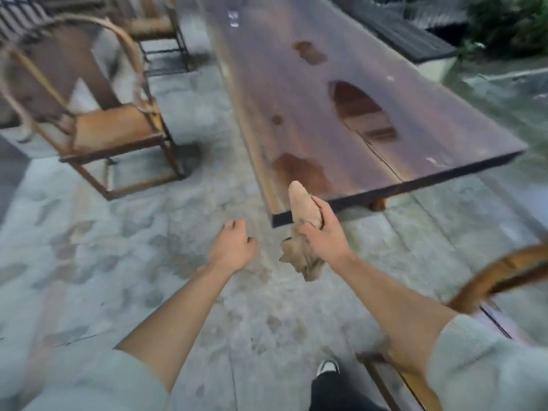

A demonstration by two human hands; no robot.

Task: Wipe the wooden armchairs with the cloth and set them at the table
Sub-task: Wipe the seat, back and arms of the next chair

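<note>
My right hand [323,232] grips a bunched tan cloth [304,209], held just in front of the near left corner of the long dark wooden table [400,114]. My left hand [232,247] hangs over the floor beside it, empty, with the fingers loosely curled and apart. A wooden armchair [98,126] with a round back stands to the left, apart from the table. Another armchair [154,25] sits farther back along the table's left side. The curved back rail of a third armchair [501,271] shows at the lower right, close to my right arm.
The floor [148,232] is grey mottled stone between the left chair and the table. The tabletop has a large hole [360,111] and dark patches. A black slatted bench [400,34] and green plants [510,22] lie beyond the table. My shoe [327,367] shows at the bottom.
</note>
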